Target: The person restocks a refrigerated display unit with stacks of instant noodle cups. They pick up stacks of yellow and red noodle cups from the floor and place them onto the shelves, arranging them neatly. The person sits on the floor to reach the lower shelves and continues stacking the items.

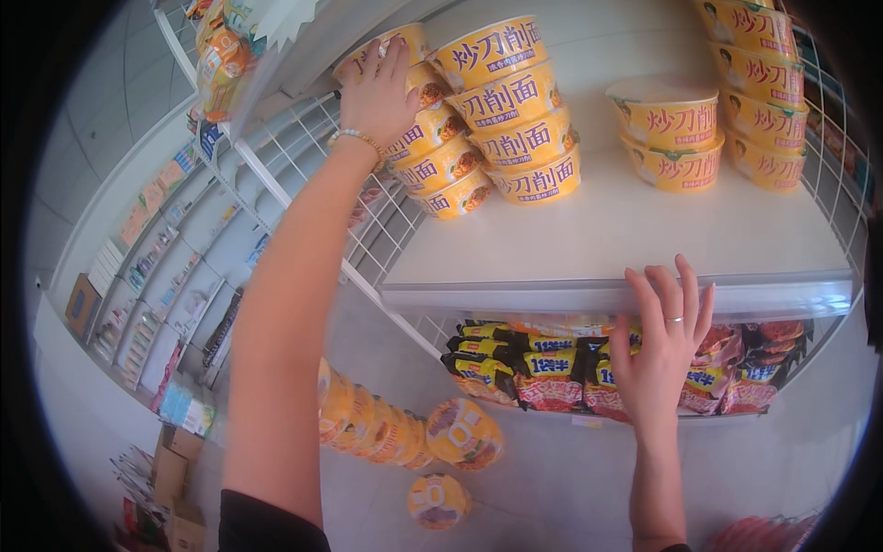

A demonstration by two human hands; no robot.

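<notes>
My left hand (381,90), with a beaded bracelet at the wrist, lies against the front of the top yellow instant-noodle tub (412,43) in the left stack. Its fingers reach towards the lid; whether they grip the tub is unclear. That stack leans, and the hand hides part of it. Beside it rises a second stack of noodle tubs (528,138). My right hand (659,331), a ring on one finger, is spread in front of the clear front strip (552,299) of the white shelf (586,234). It holds nothing, and contact with the strip cannot be made out.
Further right stand a short stack of tubs (672,165) and a taller stack (769,131) by the wire side panel. Bagged noodles (548,376) fill the shelf below. On the floor are a row of tubs (376,424), a loose tub (439,500) and cardboard boxes (170,466).
</notes>
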